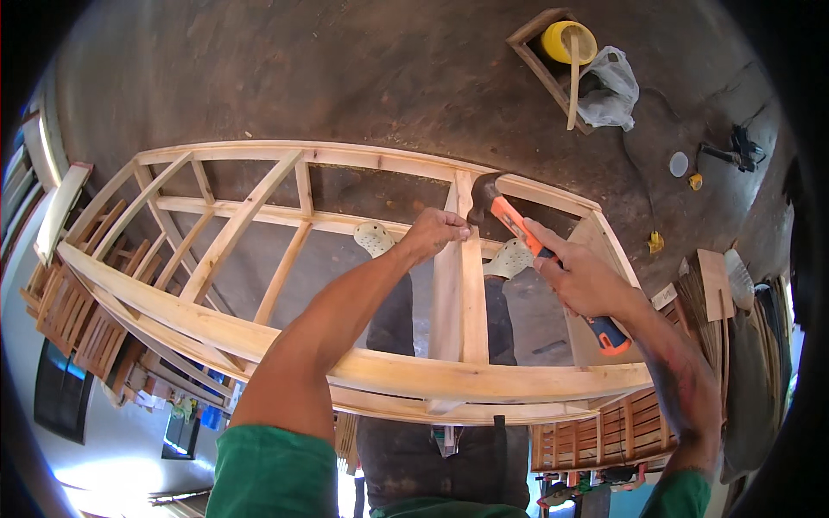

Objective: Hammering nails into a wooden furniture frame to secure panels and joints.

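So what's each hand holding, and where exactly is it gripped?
Right hand grips the hammer midway along its orange handle. Left hand pinches something too small to tell at the wooden upright.

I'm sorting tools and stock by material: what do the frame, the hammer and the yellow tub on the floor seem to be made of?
Frame: pale bare wood, visible grain, apparently unvarnished.
Hammer, gripped by the right hand: dark, dull head, probably steel; orange and black handle, likely rubber or plastic.
Yellow tub: smooth and even-coloured, probably plastic.

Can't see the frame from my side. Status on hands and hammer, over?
Left hand pinching at top of upright slat. Right hand shut on hammer, head beside left fingers. Wooden frame underneath; nothing between, over.
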Demonstrator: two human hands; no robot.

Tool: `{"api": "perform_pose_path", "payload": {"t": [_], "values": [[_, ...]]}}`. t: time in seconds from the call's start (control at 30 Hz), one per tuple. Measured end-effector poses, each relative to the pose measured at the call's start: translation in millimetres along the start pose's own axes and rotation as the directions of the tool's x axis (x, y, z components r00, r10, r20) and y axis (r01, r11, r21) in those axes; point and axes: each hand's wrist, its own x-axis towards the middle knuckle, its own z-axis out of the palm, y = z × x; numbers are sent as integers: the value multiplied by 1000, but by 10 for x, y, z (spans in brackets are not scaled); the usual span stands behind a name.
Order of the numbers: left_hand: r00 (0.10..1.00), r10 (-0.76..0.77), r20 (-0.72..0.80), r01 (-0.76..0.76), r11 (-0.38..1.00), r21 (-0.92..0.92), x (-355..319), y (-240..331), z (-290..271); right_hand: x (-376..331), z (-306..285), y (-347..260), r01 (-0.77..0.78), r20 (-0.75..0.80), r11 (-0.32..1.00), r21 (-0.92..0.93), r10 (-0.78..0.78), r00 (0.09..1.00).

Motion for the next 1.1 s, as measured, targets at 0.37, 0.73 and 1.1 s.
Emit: {"api": "perform_pose_path", "payload": {"t": [0.37, 0.73, 1.1], "values": [[999, 32, 2, -32, 999, 2, -20, -39, -8, -114, -3, -127, -225, 98, 972, 64, 219, 971], [884, -465, 53, 386, 790, 477, -1201, 706, 718, -182, 79, 50, 125, -526, 990, 68, -71, 848], [920, -370, 133, 228, 777, 587, -1316, 692, 940, -477, -602, -183, 405, -753, 908, 112, -188, 631]]}}
